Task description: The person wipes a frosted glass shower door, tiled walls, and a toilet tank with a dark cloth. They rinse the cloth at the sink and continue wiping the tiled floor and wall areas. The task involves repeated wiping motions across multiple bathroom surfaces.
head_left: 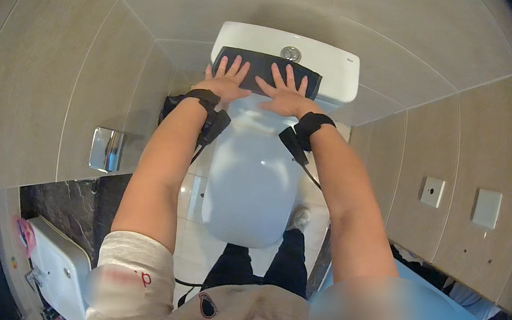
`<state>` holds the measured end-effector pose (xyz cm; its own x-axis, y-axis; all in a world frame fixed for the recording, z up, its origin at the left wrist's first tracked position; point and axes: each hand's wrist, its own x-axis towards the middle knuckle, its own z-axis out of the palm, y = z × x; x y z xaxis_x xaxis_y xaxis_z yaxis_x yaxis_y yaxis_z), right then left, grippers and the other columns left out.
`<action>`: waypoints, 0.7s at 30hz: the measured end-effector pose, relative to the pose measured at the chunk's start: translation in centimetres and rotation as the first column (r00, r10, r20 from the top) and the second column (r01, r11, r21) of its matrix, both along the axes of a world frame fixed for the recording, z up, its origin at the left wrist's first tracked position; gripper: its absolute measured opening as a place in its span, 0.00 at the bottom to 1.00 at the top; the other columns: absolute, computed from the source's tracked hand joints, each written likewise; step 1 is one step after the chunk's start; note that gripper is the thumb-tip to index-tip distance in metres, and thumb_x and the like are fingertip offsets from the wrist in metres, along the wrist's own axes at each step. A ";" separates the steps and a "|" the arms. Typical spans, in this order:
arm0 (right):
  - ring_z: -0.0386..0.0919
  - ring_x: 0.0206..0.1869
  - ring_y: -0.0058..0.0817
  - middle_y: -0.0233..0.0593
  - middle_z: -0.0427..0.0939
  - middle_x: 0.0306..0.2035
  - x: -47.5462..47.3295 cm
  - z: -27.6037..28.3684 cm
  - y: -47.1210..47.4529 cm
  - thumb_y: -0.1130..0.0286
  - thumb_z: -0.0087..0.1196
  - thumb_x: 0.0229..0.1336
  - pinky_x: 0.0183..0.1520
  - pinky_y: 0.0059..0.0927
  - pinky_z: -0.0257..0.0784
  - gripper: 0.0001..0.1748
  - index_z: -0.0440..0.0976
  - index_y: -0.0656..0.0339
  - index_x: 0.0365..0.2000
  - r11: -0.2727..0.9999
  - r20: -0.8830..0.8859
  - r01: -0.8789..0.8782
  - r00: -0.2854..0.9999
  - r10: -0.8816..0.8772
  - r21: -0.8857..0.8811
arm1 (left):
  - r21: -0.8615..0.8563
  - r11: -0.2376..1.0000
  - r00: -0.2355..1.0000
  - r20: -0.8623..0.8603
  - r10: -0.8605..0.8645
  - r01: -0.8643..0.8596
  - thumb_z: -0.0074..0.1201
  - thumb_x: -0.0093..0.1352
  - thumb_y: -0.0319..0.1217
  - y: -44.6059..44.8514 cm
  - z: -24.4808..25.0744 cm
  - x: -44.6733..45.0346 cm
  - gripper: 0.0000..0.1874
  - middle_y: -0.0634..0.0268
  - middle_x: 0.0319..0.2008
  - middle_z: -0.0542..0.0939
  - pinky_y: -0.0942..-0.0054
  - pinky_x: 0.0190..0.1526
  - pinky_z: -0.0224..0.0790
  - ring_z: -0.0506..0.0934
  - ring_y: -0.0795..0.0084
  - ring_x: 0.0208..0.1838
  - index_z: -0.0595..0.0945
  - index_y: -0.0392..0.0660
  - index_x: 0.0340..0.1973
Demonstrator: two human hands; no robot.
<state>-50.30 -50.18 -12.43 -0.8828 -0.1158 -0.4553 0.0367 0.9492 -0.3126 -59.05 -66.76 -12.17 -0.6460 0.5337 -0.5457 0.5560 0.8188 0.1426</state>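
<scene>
My left hand (228,82) lies with spread fingers on the left part of a dark, flat cloth or mat (260,72). The fingers of my right hand (287,90) are fanned out over its right part. The dark piece rests along the front of the white toilet tank (335,75), just below the round chrome flush button (290,54). Below my hands is the closed toilet lid (252,184). Each wrist wears a black strap with a small black device and cable. What the material is, I cannot tell.
A chrome paper holder (106,150) sits on the left wall. A white washbasin (58,272) stands lower left. Two white wall plates, one of them a socket-like plate (432,192), are on the right wall. A blue panel (451,318) is at lower right, a black bag (170,106) left of the toilet.
</scene>
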 end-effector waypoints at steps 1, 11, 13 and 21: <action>0.22 0.70 0.48 0.41 0.28 0.69 -0.2 0.1 -0.8 0.43 0.45 0.53 0.63 0.63 0.17 0.41 0.45 0.35 0.65 1.000 -0.023 0.011 1.000 -0.011 -0.008 | 0.004 1.000 1.000 0.011 -0.004 0.004 0.40 0.65 0.55 -0.6 0.0 -0.3 0.42 0.67 0.70 0.31 0.43 0.66 0.22 0.29 0.57 0.72 0.40 0.58 0.68; 0.27 0.71 0.41 0.34 0.36 0.70 1.3 -0.7 4.0 0.43 0.45 0.54 0.66 0.57 0.19 0.41 0.46 0.42 0.65 0.990 -0.091 0.138 0.986 -0.139 -0.024 | 0.078 0.983 0.986 -0.018 -0.167 0.168 0.38 0.63 0.61 3.1 0.0 1.7 0.46 0.56 0.70 0.33 0.47 0.67 0.22 0.30 0.48 0.71 0.42 0.50 0.68; 0.27 0.71 0.43 0.36 0.36 0.70 1.3 -0.8 3.5 0.42 0.45 0.53 0.65 0.59 0.19 0.42 0.46 0.42 0.65 0.987 -0.099 0.162 0.982 -0.161 0.000 | 0.059 0.983 0.985 -0.030 -0.171 0.173 0.39 0.62 0.61 3.4 0.5 1.9 0.47 0.56 0.70 0.34 0.49 0.67 0.23 0.30 0.48 0.71 0.42 0.50 0.68; 0.30 0.71 0.46 0.39 0.37 0.69 -0.6 -1.9 1.5 0.40 0.46 0.51 0.64 0.62 0.21 0.44 0.48 0.46 0.65 0.999 -0.230 0.041 0.972 -0.046 -0.029 | 0.027 0.994 0.993 -0.052 -0.102 0.104 0.52 0.53 0.61 2.1 0.2 -1.4 0.57 0.54 0.70 0.35 0.47 0.67 0.23 0.32 0.45 0.71 0.42 0.49 0.68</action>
